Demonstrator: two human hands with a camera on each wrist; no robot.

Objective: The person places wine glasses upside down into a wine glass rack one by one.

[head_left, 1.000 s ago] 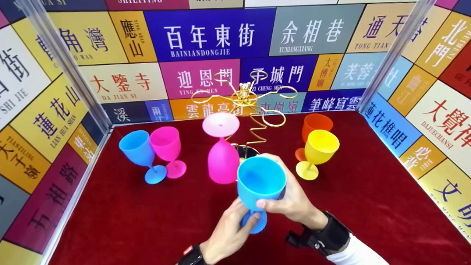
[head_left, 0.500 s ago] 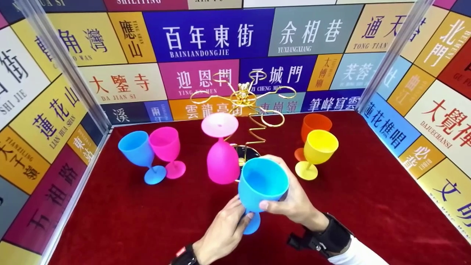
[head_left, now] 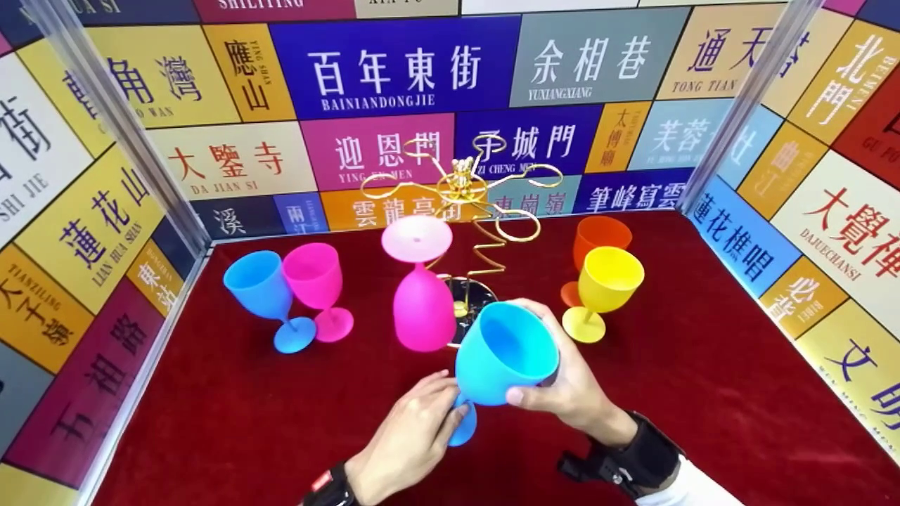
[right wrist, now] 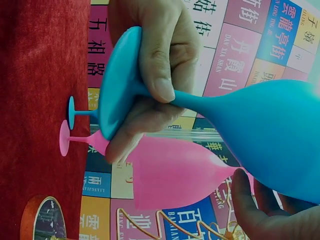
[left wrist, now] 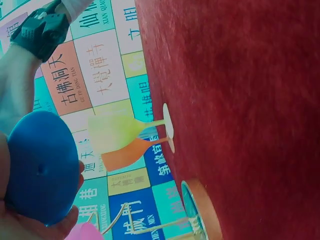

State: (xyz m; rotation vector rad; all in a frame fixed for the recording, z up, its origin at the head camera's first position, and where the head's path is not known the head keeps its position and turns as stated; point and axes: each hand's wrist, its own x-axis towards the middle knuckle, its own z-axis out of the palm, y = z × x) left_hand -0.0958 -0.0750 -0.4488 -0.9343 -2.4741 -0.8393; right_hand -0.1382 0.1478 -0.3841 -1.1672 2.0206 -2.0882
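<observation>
Both hands hold a blue goblet (head_left: 503,358) above the front of the red cloth, its mouth up and leaning right. My left hand (head_left: 411,429) pinches the stem just above the foot; the right wrist view shows its thumb on the blue stem (right wrist: 187,102). Around the bowl curl the fingers of my right hand (head_left: 573,383), thumb at the near side. Behind the left hand, a pink goblet (head_left: 424,313) is upside down, foot uppermost, by a gold wire rack (head_left: 462,186). What supports it is hidden in the head view.
At left on the red cloth (head_left: 232,422) stand a second blue goblet (head_left: 259,281) and an upright pink goblet (head_left: 314,274). A yellow goblet (head_left: 610,280) stands at right, partly covering an orange-red goblet (head_left: 598,239). Sign-printed panels (head_left: 394,67) enclose the back and sides.
The blue goblet has tilted further: its foot has swung left and its mouth has shifted right. The left hand has moved left with the foot; the standing goblets have stayed put.
</observation>
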